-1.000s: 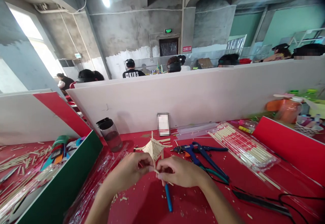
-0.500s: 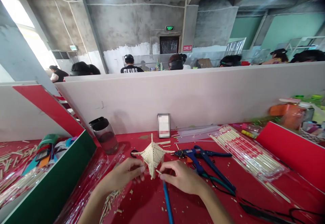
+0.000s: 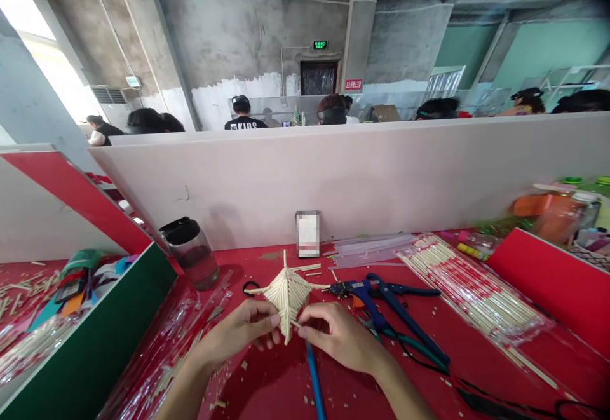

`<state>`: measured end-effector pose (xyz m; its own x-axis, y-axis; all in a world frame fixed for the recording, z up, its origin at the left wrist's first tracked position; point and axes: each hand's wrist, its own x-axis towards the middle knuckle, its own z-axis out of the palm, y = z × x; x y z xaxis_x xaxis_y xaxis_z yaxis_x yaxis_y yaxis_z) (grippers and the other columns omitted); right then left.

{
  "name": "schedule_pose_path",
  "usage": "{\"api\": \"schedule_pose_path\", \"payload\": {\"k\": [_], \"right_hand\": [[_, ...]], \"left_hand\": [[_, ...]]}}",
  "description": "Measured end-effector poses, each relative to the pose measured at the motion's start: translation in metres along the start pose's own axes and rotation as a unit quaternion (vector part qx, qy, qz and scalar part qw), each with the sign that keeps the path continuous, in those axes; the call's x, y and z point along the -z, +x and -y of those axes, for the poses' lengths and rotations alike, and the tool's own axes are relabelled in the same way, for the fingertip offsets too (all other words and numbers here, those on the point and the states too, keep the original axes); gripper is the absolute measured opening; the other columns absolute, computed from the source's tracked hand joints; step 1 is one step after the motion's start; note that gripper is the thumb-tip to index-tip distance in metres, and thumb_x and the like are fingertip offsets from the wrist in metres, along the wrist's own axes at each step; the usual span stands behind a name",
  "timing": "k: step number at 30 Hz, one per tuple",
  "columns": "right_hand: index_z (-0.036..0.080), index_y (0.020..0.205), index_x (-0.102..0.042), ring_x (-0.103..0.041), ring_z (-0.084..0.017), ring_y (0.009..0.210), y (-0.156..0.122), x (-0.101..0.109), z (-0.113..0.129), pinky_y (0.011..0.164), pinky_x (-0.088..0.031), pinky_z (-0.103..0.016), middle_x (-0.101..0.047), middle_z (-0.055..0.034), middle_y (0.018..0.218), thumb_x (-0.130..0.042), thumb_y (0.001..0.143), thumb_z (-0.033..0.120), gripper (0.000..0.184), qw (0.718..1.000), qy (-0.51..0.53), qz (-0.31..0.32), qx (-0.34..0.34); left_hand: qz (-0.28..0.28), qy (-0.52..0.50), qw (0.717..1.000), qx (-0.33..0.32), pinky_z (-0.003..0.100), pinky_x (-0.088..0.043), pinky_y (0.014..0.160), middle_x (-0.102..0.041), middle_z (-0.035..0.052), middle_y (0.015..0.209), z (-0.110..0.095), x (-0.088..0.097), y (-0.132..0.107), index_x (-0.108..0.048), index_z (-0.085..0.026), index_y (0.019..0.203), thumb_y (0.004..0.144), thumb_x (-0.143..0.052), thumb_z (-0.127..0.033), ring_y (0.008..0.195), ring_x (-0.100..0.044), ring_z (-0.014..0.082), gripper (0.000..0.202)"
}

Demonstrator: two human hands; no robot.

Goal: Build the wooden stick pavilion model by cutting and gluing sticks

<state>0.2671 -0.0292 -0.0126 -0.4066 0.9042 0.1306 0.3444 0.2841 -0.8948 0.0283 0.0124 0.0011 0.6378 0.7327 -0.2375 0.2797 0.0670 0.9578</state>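
Pinching stick (image 3: 295,323) at model (image 3: 287,293)

Stick is pinched by right hand (image 3: 331,331); left hand (image 3: 252,325) is placed at model's left side, grip unclear. Model is centred between hands. Liquid (image 3: 203,272) is held in bottle (image 3: 183,232); sticks (image 3: 464,280) are packed in clear bag (image 3: 537,330).

black-lidded bottle (image 3: 196,261) near white partition (image 3: 381,185) | green exit sign (image 3: 320,44) above dark door (image 3: 318,79)

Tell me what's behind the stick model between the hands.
Behind the stick model lie a few loose sticks; farther back stand a blurred phone-like thing and a white board. It hides the table directly behind it, so anything there can't be seen.
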Motion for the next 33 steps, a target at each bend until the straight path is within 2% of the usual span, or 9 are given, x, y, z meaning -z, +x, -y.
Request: {"api": "schedule_pose_path", "payload": {"k": [7, 22, 28, 33], "right_hand": [[0.023, 0.089, -0.077, -0.069, -0.02, 0.085, 0.0, -0.002, -0.003, 0.076, -0.046, -0.025, -0.077, 0.0001, 0.09, -0.065, 0.096, 0.025, 0.013, 1.0, 0.01, -0.014, 0.009], [0.02, 0.085, -0.077, -0.065, -0.017, 0.078, 0.003, -0.005, 0.0, 0.069, -0.043, -0.023, -0.074, 0.0005, 0.081, -0.064, 0.093, 0.024, 0.015, 1.0, 0.026, -0.017, 0.003], [0.019, 0.083, -0.076, -0.063, -0.017, 0.077, 0.004, -0.007, -0.002, 0.07, -0.042, -0.024, -0.073, 0.0007, 0.079, -0.064, 0.091, 0.022, 0.014, 0.999, 0.038, -0.019, 0.001], [0.018, 0.083, -0.073, -0.061, -0.018, 0.079, 0.005, -0.011, -0.008, 0.072, -0.044, -0.025, -0.068, -0.0005, 0.08, -0.064, 0.091, 0.027, 0.015, 0.992, 0.118, -0.029, -0.035]], "left_hand": [[-0.002, -0.015, 1.0, 0.0, 0.024, -0.046, 0.065, -0.072, 0.0026, 0.075, 0.005, 0.001, 0.001, -0.075, -0.015, 0.085, 0.092, -0.067, -0.057, 0.066, -0.061, 0.0145, 0.043], [0.004, -0.017, 1.0, 0.001, 0.026, -0.047, 0.067, -0.072, 0.0035, 0.076, 0.006, 0.004, 0.002, -0.076, -0.014, 0.084, 0.09, -0.068, -0.059, 0.068, -0.061, 0.0158, 0.046], [-0.004, -0.02, 1.0, 0.005, 0.026, -0.047, 0.067, -0.071, 0.0026, 0.075, 0.007, 0.004, 0.001, -0.074, -0.015, 0.084, 0.09, -0.069, -0.056, 0.069, -0.061, 0.0157, 0.042], [-0.003, -0.016, 1.0, 0.005, 0.026, -0.047, 0.068, -0.071, 0.0025, 0.075, 0.006, 0.005, 0.002, -0.074, -0.014, 0.084, 0.091, -0.069, -0.054, 0.069, -0.061, 0.0155, 0.04]]}}
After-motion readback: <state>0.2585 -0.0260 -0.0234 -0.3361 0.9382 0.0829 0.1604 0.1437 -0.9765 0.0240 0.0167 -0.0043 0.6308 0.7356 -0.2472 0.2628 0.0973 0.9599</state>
